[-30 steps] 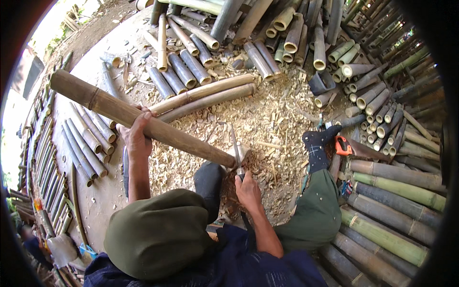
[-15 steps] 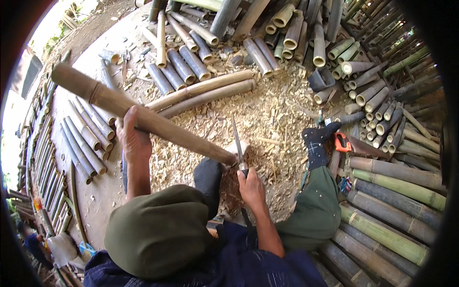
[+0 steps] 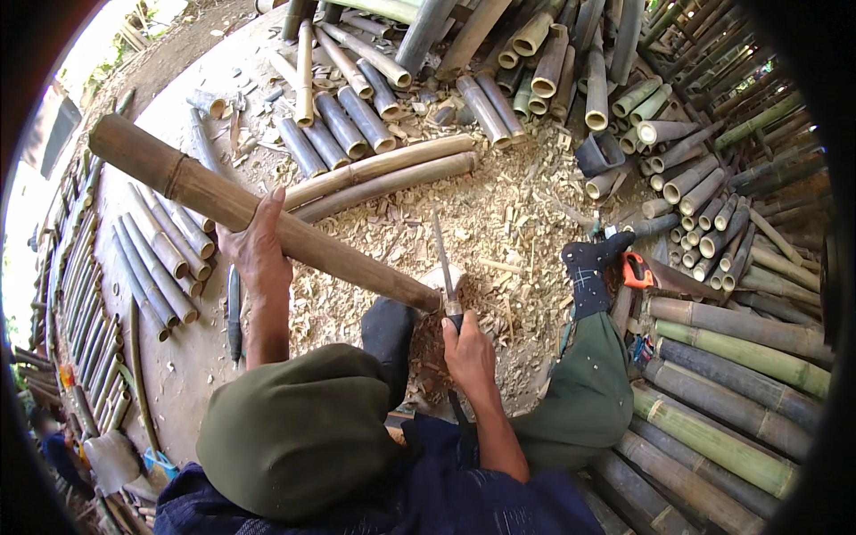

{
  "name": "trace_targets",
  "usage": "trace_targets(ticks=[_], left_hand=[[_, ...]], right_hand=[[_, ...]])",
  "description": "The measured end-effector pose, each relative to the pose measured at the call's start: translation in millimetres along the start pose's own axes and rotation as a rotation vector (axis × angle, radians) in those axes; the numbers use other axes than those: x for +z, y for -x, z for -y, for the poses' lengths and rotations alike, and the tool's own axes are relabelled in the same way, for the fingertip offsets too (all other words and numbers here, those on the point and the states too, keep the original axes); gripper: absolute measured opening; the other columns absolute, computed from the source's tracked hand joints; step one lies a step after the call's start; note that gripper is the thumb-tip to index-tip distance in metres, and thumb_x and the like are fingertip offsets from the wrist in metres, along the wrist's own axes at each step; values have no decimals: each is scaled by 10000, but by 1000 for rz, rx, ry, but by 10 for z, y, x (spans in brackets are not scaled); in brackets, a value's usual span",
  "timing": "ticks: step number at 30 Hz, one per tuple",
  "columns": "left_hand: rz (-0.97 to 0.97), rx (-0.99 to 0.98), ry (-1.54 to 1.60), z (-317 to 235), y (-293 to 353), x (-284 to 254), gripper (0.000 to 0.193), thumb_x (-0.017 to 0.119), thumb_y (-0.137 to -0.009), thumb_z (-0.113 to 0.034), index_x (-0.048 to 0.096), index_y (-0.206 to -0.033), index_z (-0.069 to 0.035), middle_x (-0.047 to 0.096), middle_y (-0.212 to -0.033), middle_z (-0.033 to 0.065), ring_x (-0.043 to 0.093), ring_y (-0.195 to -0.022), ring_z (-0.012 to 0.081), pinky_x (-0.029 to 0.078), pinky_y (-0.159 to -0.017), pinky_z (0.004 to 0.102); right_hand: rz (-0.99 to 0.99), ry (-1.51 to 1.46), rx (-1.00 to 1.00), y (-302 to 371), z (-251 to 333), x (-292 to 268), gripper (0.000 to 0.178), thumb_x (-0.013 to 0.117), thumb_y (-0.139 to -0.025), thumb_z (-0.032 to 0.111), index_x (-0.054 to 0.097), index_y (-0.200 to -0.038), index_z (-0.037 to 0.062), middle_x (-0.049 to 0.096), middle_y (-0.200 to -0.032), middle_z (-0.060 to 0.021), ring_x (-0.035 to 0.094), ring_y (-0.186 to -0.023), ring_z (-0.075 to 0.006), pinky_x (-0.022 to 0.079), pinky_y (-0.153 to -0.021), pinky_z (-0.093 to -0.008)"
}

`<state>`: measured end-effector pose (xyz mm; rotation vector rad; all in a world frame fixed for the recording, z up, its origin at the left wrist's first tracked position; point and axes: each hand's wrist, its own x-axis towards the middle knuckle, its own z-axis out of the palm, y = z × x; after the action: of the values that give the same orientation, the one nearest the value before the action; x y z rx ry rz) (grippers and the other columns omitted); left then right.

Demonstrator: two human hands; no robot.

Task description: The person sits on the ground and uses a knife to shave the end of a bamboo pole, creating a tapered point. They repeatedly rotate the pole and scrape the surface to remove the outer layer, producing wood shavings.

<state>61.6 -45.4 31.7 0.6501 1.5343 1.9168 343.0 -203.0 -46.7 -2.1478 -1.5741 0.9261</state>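
My left hand [image 3: 260,239] is wrapped round a long brown bamboo pole [image 3: 330,260] from below, thumb up along its side. The pole slants from the upper left down to a pale wooden block [image 3: 456,275], where its lower end rests or hangs close. My right hand [image 3: 470,358] is closed on the dark handle of a knife [image 3: 443,259]. Its narrow blade points away from me, beside the pole's lower end; whether the two touch I cannot tell. On the ground near my left forearm lies a dark-handled tool [image 3: 234,312].
Wood chips [image 3: 526,214] cover the ground between my legs. Two long bamboo pieces [image 3: 392,183] lie beyond the pole. Cut bamboo tubes [image 3: 160,276] are on the left, more are stacked at the right. An orange-handled saw [image 3: 638,269] lies by my right foot. Another person [image 3: 62,459] is far left.
My left hand has shifted slightly right along the pole and its thumb now shows on top. The pole has turned a little. My right hand and the knife have hardly moved.
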Motion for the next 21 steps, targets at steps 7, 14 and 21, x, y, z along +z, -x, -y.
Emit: trace_targets(ticks=[7,14,21], left_hand=[[103,22,46,84,-43,-96,550,877,-775,-14,541,-1208,34,675,-1008,127,684,-871,210,561,-809,352],[311,-19,313,33,-170,-199,561,827,-793,8,513,-1257,28,670,-1051,143,704,-903,246,584,-853,393],[420,27,117,6,-325,-259,580,822,-775,-80,577,-1291,21,651,-1083,119,654,-1036,240,530,-954,387]], right_hand=[[-171,-226,-121,192,-178,201,401,576,-1044,345,535,-1238,-4,700,-844,-261,705,-771,-475,539,-641,-535],[-46,-96,-10,-18,-40,-64,381,557,-1055,372,547,-1107,-6,690,-837,-264,676,-780,-493,516,-685,-562],[-425,-335,-346,143,229,-112,291,605,-1036,257,546,-1127,-13,673,-766,-219,688,-701,-439,522,-613,-514]])
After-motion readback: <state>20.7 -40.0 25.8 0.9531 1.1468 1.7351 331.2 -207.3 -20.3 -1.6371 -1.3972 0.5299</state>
